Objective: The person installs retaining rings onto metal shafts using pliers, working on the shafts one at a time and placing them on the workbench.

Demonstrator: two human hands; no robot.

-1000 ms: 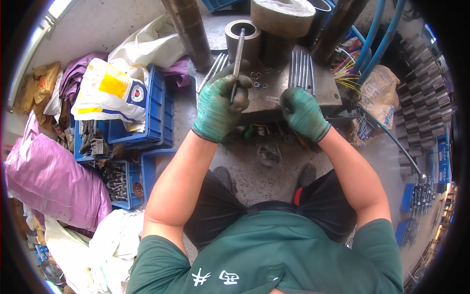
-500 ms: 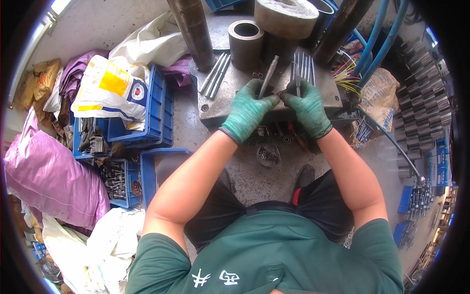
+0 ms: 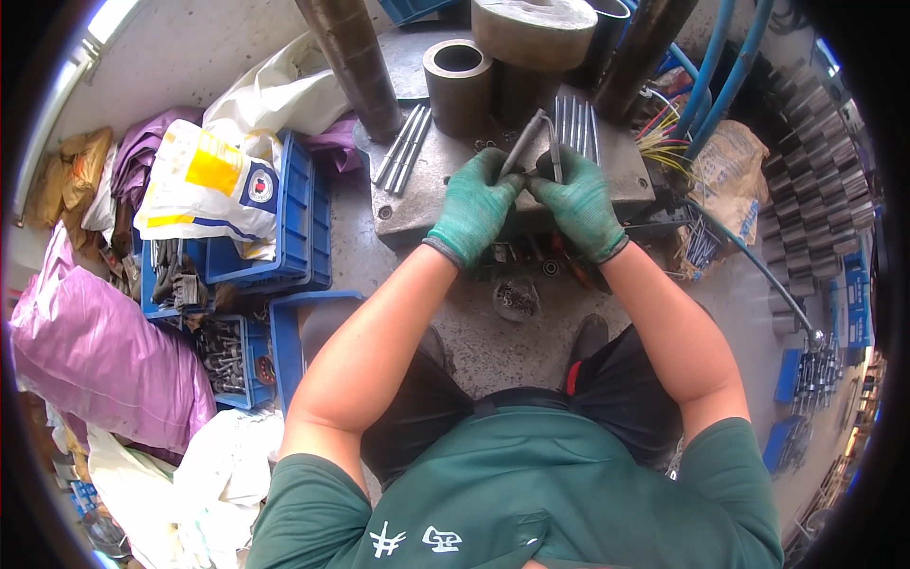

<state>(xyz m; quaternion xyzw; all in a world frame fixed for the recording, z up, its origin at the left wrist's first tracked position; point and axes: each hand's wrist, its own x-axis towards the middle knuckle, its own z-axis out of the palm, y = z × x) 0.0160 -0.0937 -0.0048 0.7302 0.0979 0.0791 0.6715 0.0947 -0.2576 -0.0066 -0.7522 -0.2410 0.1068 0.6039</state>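
Both hands wear green knit gloves and work close together above the steel block's front part. My left hand (image 3: 471, 207) is closed around a grey metal rod (image 3: 523, 142), which tilts up and to the right. Closed on a thin grey metal tool (image 3: 555, 156), my right hand (image 3: 583, 201) keeps that tool's upper end against or very near the rod's top. The tool's exact kind does not show, and the gloves hide the lower ends of both pieces. Several similar rods (image 3: 580, 131) lie behind my right hand, and more rods (image 3: 404, 150) rest at the left.
The steel block (image 3: 417, 213) carries a hollow cylinder (image 3: 458, 90), between thick columns (image 3: 353, 66). Blue crates (image 3: 308, 213) and a purple sack (image 3: 104, 346) stand left. Blue hoses (image 3: 725, 81) and a torn paper sack (image 3: 725, 175) are right. A clear bag of small parts (image 3: 515, 299) lies below.
The rod in my left hand leans further right. The tool in my right hand has come to its upper end. Both hands have moved slightly closer together, and the view has shifted a little.
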